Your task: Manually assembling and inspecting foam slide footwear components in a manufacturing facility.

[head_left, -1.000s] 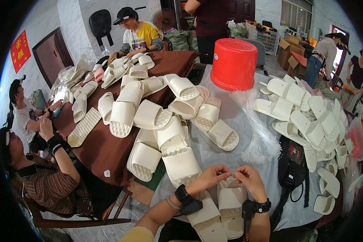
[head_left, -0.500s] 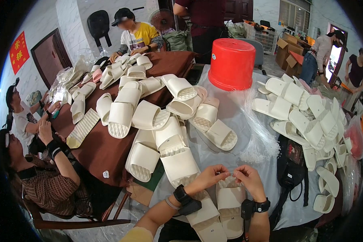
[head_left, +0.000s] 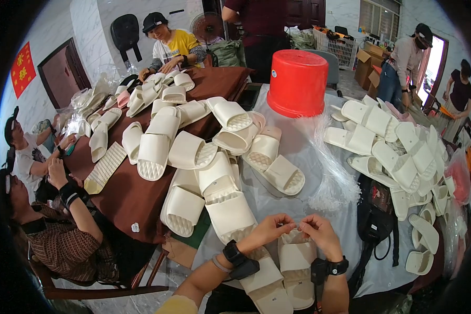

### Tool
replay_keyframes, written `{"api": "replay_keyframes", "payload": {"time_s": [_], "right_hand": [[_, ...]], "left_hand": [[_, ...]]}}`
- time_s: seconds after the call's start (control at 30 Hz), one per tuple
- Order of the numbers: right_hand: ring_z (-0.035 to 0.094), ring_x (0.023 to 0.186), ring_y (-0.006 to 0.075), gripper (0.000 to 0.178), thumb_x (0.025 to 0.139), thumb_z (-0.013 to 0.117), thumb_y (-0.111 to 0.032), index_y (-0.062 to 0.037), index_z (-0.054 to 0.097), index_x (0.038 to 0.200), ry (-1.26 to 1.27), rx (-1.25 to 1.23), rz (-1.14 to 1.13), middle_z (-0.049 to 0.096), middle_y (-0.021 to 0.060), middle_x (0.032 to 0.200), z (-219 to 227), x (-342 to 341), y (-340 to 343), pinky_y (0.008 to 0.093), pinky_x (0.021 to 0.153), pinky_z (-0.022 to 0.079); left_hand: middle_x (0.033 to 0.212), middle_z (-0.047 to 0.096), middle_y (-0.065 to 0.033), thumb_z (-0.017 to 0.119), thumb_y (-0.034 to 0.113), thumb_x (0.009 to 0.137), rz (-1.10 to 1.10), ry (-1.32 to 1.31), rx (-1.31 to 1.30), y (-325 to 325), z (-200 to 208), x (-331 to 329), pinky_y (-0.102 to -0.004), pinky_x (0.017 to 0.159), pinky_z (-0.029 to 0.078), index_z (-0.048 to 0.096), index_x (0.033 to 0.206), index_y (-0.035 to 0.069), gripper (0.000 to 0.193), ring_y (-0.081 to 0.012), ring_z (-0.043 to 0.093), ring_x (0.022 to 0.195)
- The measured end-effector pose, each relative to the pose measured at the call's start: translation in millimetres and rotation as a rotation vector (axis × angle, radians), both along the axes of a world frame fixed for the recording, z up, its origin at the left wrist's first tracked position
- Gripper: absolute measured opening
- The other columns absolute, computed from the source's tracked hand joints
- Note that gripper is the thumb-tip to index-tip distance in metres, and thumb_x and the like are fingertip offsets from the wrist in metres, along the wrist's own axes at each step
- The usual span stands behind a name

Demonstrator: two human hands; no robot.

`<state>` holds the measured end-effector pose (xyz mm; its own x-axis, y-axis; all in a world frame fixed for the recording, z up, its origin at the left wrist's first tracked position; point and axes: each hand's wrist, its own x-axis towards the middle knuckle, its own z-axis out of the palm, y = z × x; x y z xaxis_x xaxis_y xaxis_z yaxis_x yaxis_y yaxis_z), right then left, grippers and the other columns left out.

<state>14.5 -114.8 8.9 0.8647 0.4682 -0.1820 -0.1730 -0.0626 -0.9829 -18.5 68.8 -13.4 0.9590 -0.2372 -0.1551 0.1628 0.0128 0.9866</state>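
Observation:
Above a pair of cream slippers in front of me, my left hand (head_left: 273,230) and my right hand (head_left: 320,235) face each other with a small gap between them. Each has thumb and forefinger pinched together; whatever lies between the fingertips is too thin to make out. The right slipper (head_left: 296,256) of the pair is directly below my fingers, its toe end partly covered by them. Against it lies the left slipper (head_left: 263,277), partly hidden by my left wrist. A bundle of thin clear plastic strands (head_left: 334,180) lies beyond my right hand.
Cream slippers (head_left: 230,212) are heaped ahead to the left, and another pile (head_left: 397,141) stands on the right. A red bucket (head_left: 298,83) sits upside down at the back. The black bag (head_left: 374,214) lies right of my hands. Several people work around; one sits at left (head_left: 63,240).
My hands stay pinched over the slipper, with hardly any movement. The whole view has shifted slightly. The person in yellow at the back has tilted their head.

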Motion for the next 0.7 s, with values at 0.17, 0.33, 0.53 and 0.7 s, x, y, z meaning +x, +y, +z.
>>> {"api": "replay_keyframes", "payload": {"time_s": [0.17, 0.33, 0.53, 0.7], "right_hand": [[0.053, 0.063, 0.0078, 0.016, 0.083, 0.056, -0.014, 0.0014, 0.057, 0.088, -0.021, 0.010, -0.049, 0.057, 0.0023, 0.073, -1.4, 1.1, -0.6, 0.0202, 0.057, 0.043], [0.053, 0.063, 0.0079, 0.016, 0.082, 0.057, -0.014, 0.0007, 0.057, 0.089, -0.007, 0.007, -0.031, 0.057, 0.0026, 0.073, -5.6, 2.4, -1.1, 0.0203, 0.058, 0.042], [0.053, 0.063, 0.0077, 0.016, 0.083, 0.056, -0.014, 0.0005, 0.056, 0.088, 0.018, 0.004, 0.008, 0.058, 0.0024, 0.074, -5.3, 1.6, -0.1, 0.0201, 0.058, 0.042], [0.053, 0.063, 0.0081, 0.016, 0.083, 0.056, -0.015, 0.0007, 0.056, 0.088, 0.031, 0.033, -0.011, 0.058, 0.0027, 0.075, -0.1, 0.2, 1.0, 0.0205, 0.058, 0.043]], "left_hand": [[0.074, 0.051, 0.0054, 0.056, 0.023, 0.085, -0.001, -0.001, 0.007, -0.3, 2.4, -0.3, -0.0157, 0.051, 0.030, 0.057, 0.092, 0.007, 0.018, -0.0010, 0.040, 0.063], [0.074, 0.051, 0.0051, 0.057, 0.024, 0.085, 0.012, 0.003, 0.022, 0.2, 5.5, -0.8, -0.0157, 0.051, 0.030, 0.057, 0.092, 0.007, 0.019, -0.0008, 0.040, 0.062], [0.072, 0.052, 0.0054, 0.057, 0.025, 0.085, 0.011, 0.038, 0.025, 0.7, 2.0, -0.3, -0.0160, 0.050, 0.030, 0.057, 0.092, 0.007, 0.019, -0.0007, 0.040, 0.061], [0.071, 0.052, 0.0055, 0.057, 0.025, 0.085, 0.021, -0.009, 0.021, -0.2, -0.5, 0.5, -0.0160, 0.049, 0.030, 0.057, 0.091, 0.007, 0.019, -0.0007, 0.040, 0.059]]}}
